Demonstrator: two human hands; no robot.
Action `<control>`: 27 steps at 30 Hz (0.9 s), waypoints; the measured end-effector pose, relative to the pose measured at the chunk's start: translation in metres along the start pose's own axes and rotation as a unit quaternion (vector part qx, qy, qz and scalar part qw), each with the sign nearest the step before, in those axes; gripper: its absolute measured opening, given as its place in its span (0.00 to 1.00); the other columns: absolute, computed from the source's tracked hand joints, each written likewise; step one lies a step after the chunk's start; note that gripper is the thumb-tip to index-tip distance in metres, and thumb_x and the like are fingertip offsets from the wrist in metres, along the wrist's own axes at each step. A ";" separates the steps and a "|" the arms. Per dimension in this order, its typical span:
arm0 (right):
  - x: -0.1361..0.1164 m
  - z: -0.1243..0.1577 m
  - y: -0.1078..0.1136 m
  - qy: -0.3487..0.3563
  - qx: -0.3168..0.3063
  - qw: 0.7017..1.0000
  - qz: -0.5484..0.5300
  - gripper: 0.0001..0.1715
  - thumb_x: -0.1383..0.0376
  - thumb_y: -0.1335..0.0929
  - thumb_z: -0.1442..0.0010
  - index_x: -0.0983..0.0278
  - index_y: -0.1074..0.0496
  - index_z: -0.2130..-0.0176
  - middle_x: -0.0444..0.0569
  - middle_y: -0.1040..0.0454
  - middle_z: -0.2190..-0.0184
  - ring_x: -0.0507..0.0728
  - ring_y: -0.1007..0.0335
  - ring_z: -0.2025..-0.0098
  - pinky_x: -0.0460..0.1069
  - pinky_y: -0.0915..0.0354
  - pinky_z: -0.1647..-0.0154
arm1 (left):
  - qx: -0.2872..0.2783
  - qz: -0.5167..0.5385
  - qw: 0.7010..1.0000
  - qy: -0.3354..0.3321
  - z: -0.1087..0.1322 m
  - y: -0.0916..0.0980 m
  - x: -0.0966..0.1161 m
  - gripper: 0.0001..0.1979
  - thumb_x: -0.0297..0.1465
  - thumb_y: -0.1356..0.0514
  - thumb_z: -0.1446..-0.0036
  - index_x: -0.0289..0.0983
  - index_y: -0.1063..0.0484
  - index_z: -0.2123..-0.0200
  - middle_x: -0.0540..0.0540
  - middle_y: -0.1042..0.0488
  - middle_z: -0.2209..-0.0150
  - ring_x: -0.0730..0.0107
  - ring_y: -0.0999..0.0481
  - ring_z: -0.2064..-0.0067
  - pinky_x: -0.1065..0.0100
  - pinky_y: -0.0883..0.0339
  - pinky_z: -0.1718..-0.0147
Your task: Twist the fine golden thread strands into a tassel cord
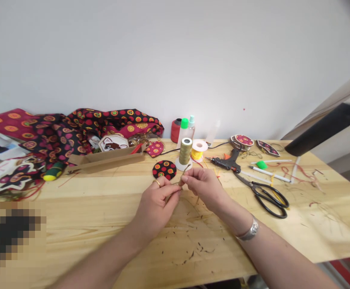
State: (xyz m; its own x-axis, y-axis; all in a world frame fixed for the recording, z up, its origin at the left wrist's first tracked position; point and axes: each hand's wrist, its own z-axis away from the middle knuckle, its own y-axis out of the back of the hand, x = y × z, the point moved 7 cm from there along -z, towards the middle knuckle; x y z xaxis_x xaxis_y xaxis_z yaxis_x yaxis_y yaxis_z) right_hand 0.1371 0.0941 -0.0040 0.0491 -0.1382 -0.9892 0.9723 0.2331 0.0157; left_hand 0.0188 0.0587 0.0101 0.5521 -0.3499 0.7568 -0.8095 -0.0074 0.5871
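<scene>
1. Noted at left edge of tabletop (pixel 96 208): white tray (pixel 15 149), dark item inside.
2. Recorded along back edge, left half: bunched patterned cloth (pixel 72 124). Green-and-yellow piece (pixel 53 171) just in front.
3. Observed next, toward the middle: open cardboard box (pixel 111 161), octagon (pixel 114 142) leaning at its far side, heart (pixel 155 149) just right.
4. Found lying flat mid-tabletop: round disc (pixel 164 170). Just beyond left hand (pixel 156 202); contact cannot be told.
5. Left hand: thumb and forefinger pinched together on thin cord (pixel 188 167). Ring worn.
6. Located cord above mid-tabletop, between both hands, one end pointing up.
7. Seen upright behind cord: olive spool (pixel 185 152). Dark scraps (pixel 200 248) strewn toward front edge.
8. Right hand (pixel 206 188): thumb and forefinger likewise gripping cord, close beside left fingertips. Silver bracelet at wrist.
9. Listed behind right hand: yellow reel (pixel 197 154).
10. Confirmed on right half: glue gun (pixel 230 162) lying on its side, then scissors (pixel 253 186), with pen (pixel 271 174) behind.
11. Logged near back right corner: dark tube (pixel 325 128), slanting.
</scene>
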 end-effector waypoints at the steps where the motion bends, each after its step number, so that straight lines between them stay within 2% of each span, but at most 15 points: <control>1: 0.002 0.000 -0.001 -0.008 -0.003 1.000 -0.019 0.08 0.64 0.33 0.52 0.67 0.32 0.78 0.38 0.41 0.86 0.45 0.53 0.83 0.44 0.54 0.83 | -0.001 -0.008 1.000 -0.008 0.000 0.000 0.001 0.10 0.29 0.46 0.47 0.39 0.24 0.66 0.49 0.35 0.73 0.74 0.34 0.73 0.72 0.40 0.74; 7: 0.006 0.002 -0.008 -0.032 -0.024 0.992 -0.120 0.13 0.60 0.31 0.55 0.66 0.36 0.78 0.39 0.40 0.85 0.44 0.55 0.85 0.43 0.59 0.84 | -0.013 -0.024 0.999 -0.026 -0.001 -0.002 0.003 0.11 0.29 0.47 0.46 0.40 0.24 0.67 0.49 0.35 0.75 0.74 0.34 0.73 0.73 0.40 0.73; 12: 0.008 0.004 -0.014 -0.045 -0.050 0.984 -0.164 0.16 0.59 0.30 0.56 0.66 0.39 0.78 0.38 0.41 0.84 0.44 0.55 0.84 0.43 0.59 0.84 | -0.008 -0.007 1.000 -0.024 -0.001 -0.003 0.002 0.11 0.28 0.46 0.47 0.42 0.24 0.69 0.49 0.34 0.76 0.73 0.34 0.74 0.73 0.40 0.74; 15: 0.006 0.004 -0.013 -0.044 -0.050 0.984 -0.163 0.15 0.60 0.30 0.56 0.66 0.40 0.77 0.37 0.42 0.84 0.43 0.55 0.84 0.43 0.59 0.84 | -0.004 0.003 1.000 -0.016 0.000 -0.002 0.002 0.10 0.28 0.46 0.47 0.40 0.25 0.70 0.47 0.32 0.71 0.71 0.32 0.70 0.71 0.37 0.70; 17: 0.003 0.003 -0.008 -0.034 -0.037 0.988 -0.148 0.14 0.60 0.31 0.55 0.66 0.39 0.77 0.37 0.42 0.84 0.44 0.55 0.84 0.43 0.59 0.84 | 0.028 -0.007 1.000 -0.009 -0.001 0.005 0.001 0.08 0.27 0.45 0.49 0.38 0.26 0.72 0.44 0.33 0.62 0.67 0.31 0.63 0.67 0.36 0.63; 20: -0.001 0.003 -0.001 -0.019 -0.008 0.995 -0.093 0.12 0.60 0.33 0.52 0.65 0.39 0.76 0.38 0.41 0.83 0.44 0.54 0.84 0.43 0.57 0.83 | 0.136 -0.027 0.990 0.006 -0.002 0.024 0.000 0.04 0.28 0.43 0.51 0.37 0.28 0.74 0.42 0.38 0.51 0.60 0.35 0.53 0.59 0.43 0.51; 22: -0.002 0.003 0.001 -0.009 0.004 0.999 -0.048 0.11 0.61 0.33 0.51 0.65 0.38 0.76 0.38 0.41 0.83 0.45 0.53 0.83 0.43 0.56 0.83 | 0.196 0.010 0.980 0.015 0.000 0.035 -0.001 0.05 0.28 0.44 0.50 0.37 0.29 0.69 0.42 0.40 0.49 0.59 0.38 0.49 0.57 0.46 0.48; 23: -0.003 0.003 0.002 -0.004 0.006 1.000 -0.030 0.11 0.61 0.33 0.51 0.65 0.38 0.76 0.39 0.40 0.83 0.45 0.52 0.83 0.43 0.55 0.83 | 0.207 0.051 0.977 0.019 0.000 0.036 -0.003 0.06 0.29 0.44 0.49 0.38 0.30 0.66 0.42 0.39 0.48 0.59 0.39 0.47 0.58 0.46 0.48; 25: -0.002 0.003 0.000 0.005 0.000 1.000 -0.009 0.11 0.60 0.33 0.51 0.65 0.37 0.75 0.39 0.40 0.83 0.46 0.51 0.83 0.43 0.54 0.83 | 0.172 0.156 0.972 0.039 -0.002 0.030 -0.007 0.12 0.30 0.47 0.46 0.38 0.32 0.58 0.43 0.36 0.48 0.62 0.38 0.46 0.61 0.45 0.47; 27: 0.000 0.003 -0.002 0.015 -0.008 1.000 -0.001 0.11 0.60 0.33 0.51 0.65 0.37 0.75 0.40 0.39 0.82 0.46 0.50 0.82 0.43 0.52 0.82 | 0.091 0.255 0.959 0.078 -0.003 0.015 -0.010 0.16 0.31 0.48 0.45 0.39 0.35 0.52 0.44 0.34 0.49 0.64 0.36 0.47 0.63 0.43 0.49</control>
State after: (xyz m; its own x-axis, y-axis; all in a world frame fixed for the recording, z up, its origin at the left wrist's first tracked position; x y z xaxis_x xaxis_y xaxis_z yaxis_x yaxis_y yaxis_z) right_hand 0.1361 0.0904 -0.0035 0.0401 -0.1104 -0.9931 0.9684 0.2490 0.0114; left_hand 0.0018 0.0651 0.0117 0.0861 -0.2072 0.9745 -0.9960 -0.0401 0.0795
